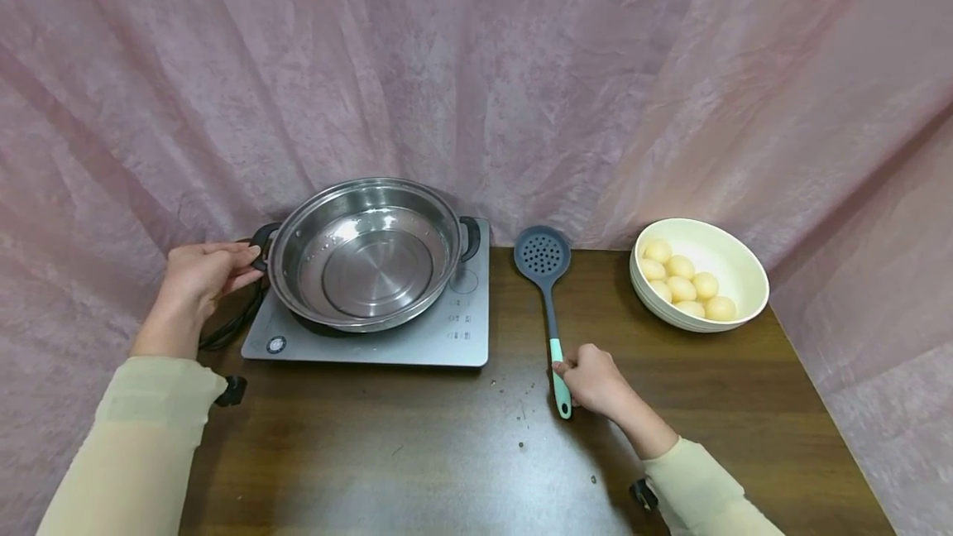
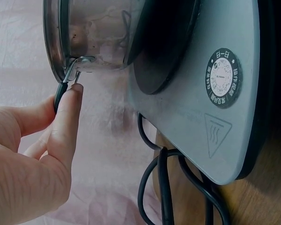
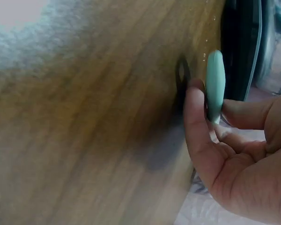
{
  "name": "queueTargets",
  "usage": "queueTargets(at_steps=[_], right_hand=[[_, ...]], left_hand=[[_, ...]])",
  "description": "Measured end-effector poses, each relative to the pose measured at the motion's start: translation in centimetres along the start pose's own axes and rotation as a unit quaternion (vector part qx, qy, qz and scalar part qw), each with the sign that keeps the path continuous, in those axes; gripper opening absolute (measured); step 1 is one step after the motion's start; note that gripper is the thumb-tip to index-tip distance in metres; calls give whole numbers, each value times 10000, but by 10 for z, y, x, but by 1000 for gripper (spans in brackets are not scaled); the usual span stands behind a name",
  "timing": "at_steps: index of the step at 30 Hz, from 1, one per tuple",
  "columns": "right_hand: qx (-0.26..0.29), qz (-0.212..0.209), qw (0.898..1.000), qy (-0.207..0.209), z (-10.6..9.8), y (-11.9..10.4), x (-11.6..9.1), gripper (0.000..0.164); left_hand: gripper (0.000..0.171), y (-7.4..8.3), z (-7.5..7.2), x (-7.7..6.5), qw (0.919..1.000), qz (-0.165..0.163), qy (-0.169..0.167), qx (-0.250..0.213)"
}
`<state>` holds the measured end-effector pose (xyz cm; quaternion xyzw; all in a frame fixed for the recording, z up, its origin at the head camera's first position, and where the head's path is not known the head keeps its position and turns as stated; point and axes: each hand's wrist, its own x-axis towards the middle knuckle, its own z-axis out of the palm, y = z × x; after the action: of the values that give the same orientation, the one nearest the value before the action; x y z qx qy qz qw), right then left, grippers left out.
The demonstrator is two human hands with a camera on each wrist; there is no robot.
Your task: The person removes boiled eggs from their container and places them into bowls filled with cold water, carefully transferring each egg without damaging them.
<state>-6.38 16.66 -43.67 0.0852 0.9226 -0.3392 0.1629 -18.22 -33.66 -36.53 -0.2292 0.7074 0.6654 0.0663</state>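
Note:
A wide steel pot (image 1: 380,267) with clear liquid inside sits on a silver induction cooker (image 1: 447,337). My left hand (image 1: 201,275) pinches its left black handle (image 1: 262,245) between thumb and fingers; the left wrist view shows the grip on the handle (image 2: 61,96) closely. To the right, a skimmer has a grey perforated head (image 1: 542,255) and a mint-green handle (image 1: 558,370). My right hand (image 1: 591,379) pinches that handle near its end. In the right wrist view the handle tip (image 3: 216,84) is between thumb and fingers, with its shadow on the wood.
A cream bowl (image 1: 752,284) with several pale yellow balls (image 1: 681,289) stands at the back right of the wooden table (image 1: 417,445). Black cable (image 2: 165,187) loops beside the cooker's left edge. Pink curtain (image 1: 476,64) hangs behind and at both sides. Small droplets dot the wood.

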Motion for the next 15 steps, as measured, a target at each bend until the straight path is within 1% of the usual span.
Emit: queueTargets(at_steps=[3,4,6,8,10,12,14,15], right_hand=[[-81,-7,10000,-25,0,0,0,43],[-160,-11,9999,-2,1,-1,-1,43],[-316,9,9995,69,1,-1,-2,44],[-458,33,9988,166,2,-2,-3,44],[-573,46,9981,241,2,-4,-4,45],[-708,21,9971,288,1,-5,-4,47],[-907,-6,9955,267,-2,-7,-5,49],[-1025,-31,9944,263,-5,-7,-5,50]], left_hand=[[28,-1,2,0,10000,16,21,-15],[23,-2,2,1,10000,10,20,-76],[16,-3,3,0,10000,35,43,-47],[14,-3,4,0,9999,112,67,39],[22,-3,4,0,9997,176,97,101],[33,-1,6,-2,9983,295,225,453],[45,1,10,-5,9936,452,490,911],[48,3,12,-8,9879,588,725,1237]])
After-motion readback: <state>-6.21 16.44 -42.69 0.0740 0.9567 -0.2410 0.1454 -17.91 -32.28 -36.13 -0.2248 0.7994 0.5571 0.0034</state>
